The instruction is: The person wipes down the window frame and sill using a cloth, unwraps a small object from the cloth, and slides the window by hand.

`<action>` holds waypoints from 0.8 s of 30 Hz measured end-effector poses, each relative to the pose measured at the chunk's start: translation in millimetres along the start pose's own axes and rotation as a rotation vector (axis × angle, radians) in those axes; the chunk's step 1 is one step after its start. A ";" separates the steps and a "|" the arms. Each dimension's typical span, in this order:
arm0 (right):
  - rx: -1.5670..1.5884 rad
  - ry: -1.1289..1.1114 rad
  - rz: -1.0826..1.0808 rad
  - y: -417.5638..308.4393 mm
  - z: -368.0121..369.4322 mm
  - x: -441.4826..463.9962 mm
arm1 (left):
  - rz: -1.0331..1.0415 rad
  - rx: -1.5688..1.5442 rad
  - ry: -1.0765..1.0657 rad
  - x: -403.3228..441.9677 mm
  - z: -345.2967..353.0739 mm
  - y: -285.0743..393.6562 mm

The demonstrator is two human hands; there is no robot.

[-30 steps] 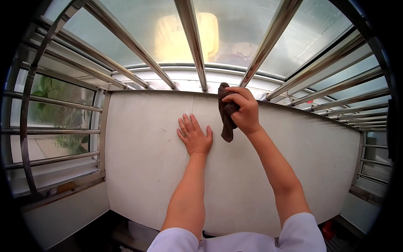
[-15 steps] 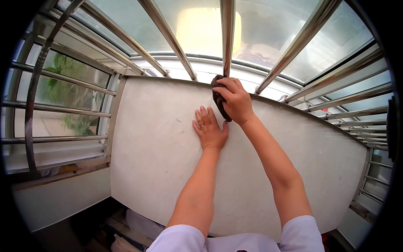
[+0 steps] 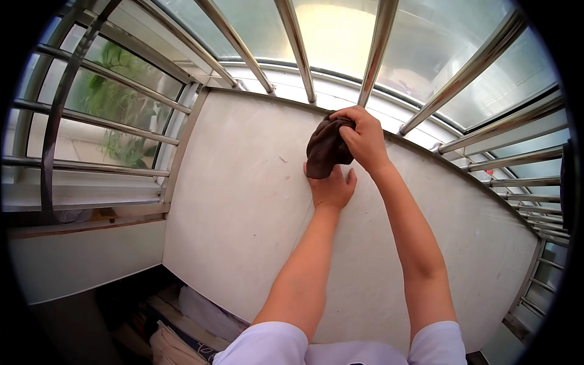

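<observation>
Right-hand fingers (image 3: 351, 114) are pinching a dark brown, crumpled soft cloth (image 3: 328, 146), with the thumb curling onto its folds. Lower fabric is hanging over the left hand (image 3: 331, 191), which is lying at the cloth's six o'clock. Its thumb is pointing out at five and one fingertip is peeping out at seven; the others are hiding, so I cannot tell whether that hand is gripping or resting flat.

Handling the cloth well is, I judge, calling for a fuller hold: gathering the loose tail under the right palm, pressing evenly, and keeping the left hand braced clear of the folds. Knuckles are sitting close to the bars, so slow, short strokes are seeming wisest there.

Around both hands, a broad off-white flat bench (image 3: 225, 176) is spreading, with small marks showing at eight o'clock from the cloth. At twelve to one, shiny round metal bars (image 3: 376, 52) are rising before a hazy glass window (image 3: 426, 45). Toward nine to ten, green leafy plants (image 3: 118, 103) are showing behind another barred pane. Down at seven, a beige crumpled fabric-like item (image 3: 173, 350) is sitting below the bench.
</observation>
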State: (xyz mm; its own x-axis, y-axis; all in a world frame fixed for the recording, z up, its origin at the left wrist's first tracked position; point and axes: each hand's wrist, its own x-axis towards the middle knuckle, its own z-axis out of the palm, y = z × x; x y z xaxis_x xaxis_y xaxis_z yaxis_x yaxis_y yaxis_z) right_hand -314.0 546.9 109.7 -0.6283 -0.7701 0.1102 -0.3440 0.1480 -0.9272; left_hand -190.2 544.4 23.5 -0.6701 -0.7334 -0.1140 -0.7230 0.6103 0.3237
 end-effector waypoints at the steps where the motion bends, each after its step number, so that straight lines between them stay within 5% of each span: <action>1: 0.002 -0.007 -0.004 -2.8 6.6 0.8 | 0.011 -0.065 -0.077 0.1 -0.4 -0.8; 3: 0.083 0.082 -0.219 -12.1 26.6 6.2 | -0.009 -0.017 -0.087 -1.2 7.1 -2.3; 5: 0.017 0.114 -0.336 -18.1 51.4 19.9 | 0.049 0.095 0.220 -3.0 8.8 -2.3; 6: -0.014 0.169 -0.376 -19.1 64.9 29.0 | 0.009 0.084 0.006 -2.5 1.8 -1.3; 8: -0.070 0.248 -0.437 -19.1 87.1 49.0 | 0.003 0.169 -0.049 -1.6 8.0 -6.6; 14: -0.532 -0.046 -0.165 30.4 150.9 82.8 | 0.063 0.497 -0.252 -3.1 16.6 -8.7; 15: -0.576 -0.091 -0.126 39.5 151.2 82.1 | 0.123 0.027 -0.027 -4.3 26.8 -15.0; 17: -0.455 -0.034 -0.250 46.5 150.7 84.1 | 0.167 -0.444 0.191 -5.2 40.8 -25.3; 20: -0.245 -0.336 -0.228 39.7 124.2 85.2 | 0.111 0.384 -0.068 0.1 44.9 -20.4; 24: 0.506 -0.325 0.009 13.3 91.9 46.8 | 0.036 0.146 0.097 -2.2 8.5 -4.2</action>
State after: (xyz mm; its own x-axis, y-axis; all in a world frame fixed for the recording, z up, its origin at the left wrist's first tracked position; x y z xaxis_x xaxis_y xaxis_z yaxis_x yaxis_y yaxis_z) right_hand -283.8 455.8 69.6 -0.3569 -0.9322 0.0608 0.0855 -0.0974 -0.9916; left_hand -187.1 546.0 14.4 -0.6816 -0.7316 -0.0116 -0.7205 0.6683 0.1851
